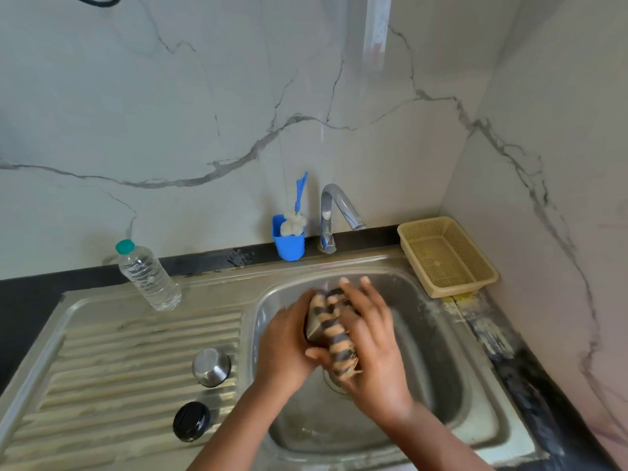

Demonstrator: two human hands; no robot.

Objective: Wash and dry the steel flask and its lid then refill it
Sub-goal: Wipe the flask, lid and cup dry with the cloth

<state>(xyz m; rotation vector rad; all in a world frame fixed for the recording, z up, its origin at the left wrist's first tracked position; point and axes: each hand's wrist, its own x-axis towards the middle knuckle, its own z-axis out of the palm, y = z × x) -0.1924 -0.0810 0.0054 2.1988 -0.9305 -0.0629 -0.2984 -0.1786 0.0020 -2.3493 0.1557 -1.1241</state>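
Observation:
Over the sink basin [424,385] my left hand [285,348] grips the steel flask [314,326], of which only a small bare patch shows. My right hand [370,338] presses a striped orange-and-dark cloth [334,338] around the flask; this hand is blurred. On the ribbed drainboard [102,362] to the left stand a steel cup-shaped lid [210,367], upside down, and a black round cap [191,421] nearer to me. A clear plastic water bottle [147,275] with a teal cap stands at the drainboard's back edge.
A chrome tap [334,215] rises behind the basin, no water visibly running. Left of it a blue holder [289,243] carries a blue-handled white brush [294,219]. A beige mesh basket [447,256] sits on the counter at the back right, near the marble wall corner.

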